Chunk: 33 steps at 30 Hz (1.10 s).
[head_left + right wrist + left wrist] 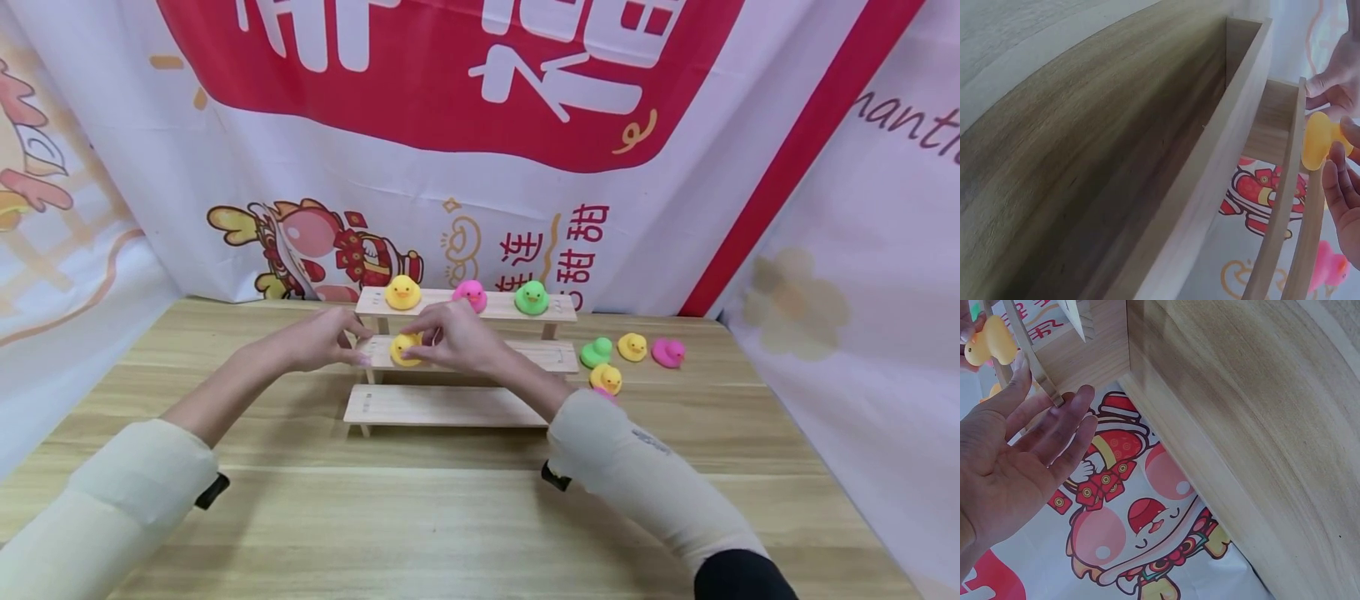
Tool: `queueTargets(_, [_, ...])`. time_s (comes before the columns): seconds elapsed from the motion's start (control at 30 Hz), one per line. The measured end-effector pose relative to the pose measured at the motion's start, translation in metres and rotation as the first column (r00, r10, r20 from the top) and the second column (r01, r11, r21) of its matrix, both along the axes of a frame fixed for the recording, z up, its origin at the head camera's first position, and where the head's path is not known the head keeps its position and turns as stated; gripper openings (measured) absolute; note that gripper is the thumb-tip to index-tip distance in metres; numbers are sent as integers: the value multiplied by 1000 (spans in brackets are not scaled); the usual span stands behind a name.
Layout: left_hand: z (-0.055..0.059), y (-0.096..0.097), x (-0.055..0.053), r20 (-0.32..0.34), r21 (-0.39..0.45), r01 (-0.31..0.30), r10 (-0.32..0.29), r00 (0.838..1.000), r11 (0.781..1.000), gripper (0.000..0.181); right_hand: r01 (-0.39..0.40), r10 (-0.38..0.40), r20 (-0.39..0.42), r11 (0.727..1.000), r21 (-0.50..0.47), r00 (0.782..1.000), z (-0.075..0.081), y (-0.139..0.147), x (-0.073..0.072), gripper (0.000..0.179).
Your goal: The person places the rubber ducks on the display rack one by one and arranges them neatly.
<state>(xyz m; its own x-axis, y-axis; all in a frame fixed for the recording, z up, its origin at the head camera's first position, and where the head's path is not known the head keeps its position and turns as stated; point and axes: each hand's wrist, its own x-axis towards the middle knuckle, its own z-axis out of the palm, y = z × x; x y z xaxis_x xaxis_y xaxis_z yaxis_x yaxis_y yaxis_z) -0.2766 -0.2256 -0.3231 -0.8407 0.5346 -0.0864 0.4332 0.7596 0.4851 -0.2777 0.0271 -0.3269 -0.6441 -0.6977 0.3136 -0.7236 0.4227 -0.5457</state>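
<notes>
A three-step wooden display stand (442,406) stands on the table against the cloth backdrop. My right hand (461,337) pinches a yellow rubber duck (405,350) at the left part of the middle step; in the right wrist view the duck (1317,142) is at the step's edge between thumb and fingers. At that step's left end, my left hand (326,340) holds the board between thumb and fingers; the left wrist view shows the thumb (1019,378) near the duck. On the top step sit a yellow duck (402,292), a pink duck (470,295) and a green duck (532,297).
Right of the stand, a green duck (597,352), yellow ducks (632,347) and a pink duck (668,352) lie on the wooden table (420,533). Another pink piece is mostly hidden by the right sleeve (600,433). Printed cloth (420,125) hangs behind and at both sides.
</notes>
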Motion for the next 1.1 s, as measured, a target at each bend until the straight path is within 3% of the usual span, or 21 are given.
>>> queueTargets(0.43, [1,1,-1,21,-4,-17,17,1000,1000,46,50,-50,44,999,3,998,-3,-11,-2,30])
queueTargets(1.1, [-1,0,-1,23,24,-2,2,1000,1000,43,40,-40,117,999,-1,992,-3,-10,-2,36])
